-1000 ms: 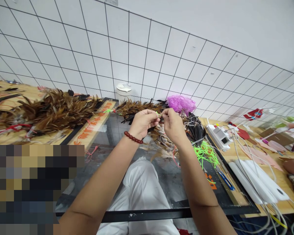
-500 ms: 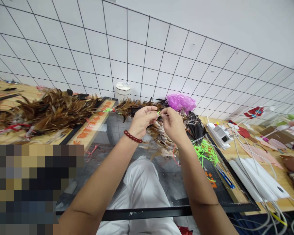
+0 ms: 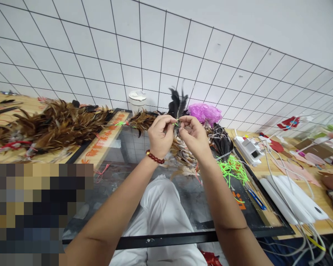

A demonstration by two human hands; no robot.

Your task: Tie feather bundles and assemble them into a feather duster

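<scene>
My left hand (image 3: 161, 133), with a dark red bead bracelet (image 3: 155, 158) at its wrist, is closed in a pinch. It holds a short green cord (image 3: 177, 123) against a small bunch of black feathers (image 3: 177, 103) that stands upright above the fingertips. My right hand (image 3: 193, 137) is closed beside it, thumb and fingers pinching at the same cord. Below and between the hands lie loose brown feathers (image 3: 183, 150) on the glass tabletop. A brown feather bundle (image 3: 141, 121) tied at its left end lies beyond my left hand.
A larger brown feather pile (image 3: 58, 125) lies left. Behind are a white lidded cup (image 3: 137, 101), a purple plastic bag (image 3: 205, 113) and a wire grid (image 3: 152, 55). To the right are tangled green cords (image 3: 234, 170), blue snips (image 3: 257, 199), a white power strip (image 3: 248, 150) and cables.
The black feathers now stand upright above my fingertips. My left hand has turned more upright and closed, and my right fingers have shifted around the green cord.
</scene>
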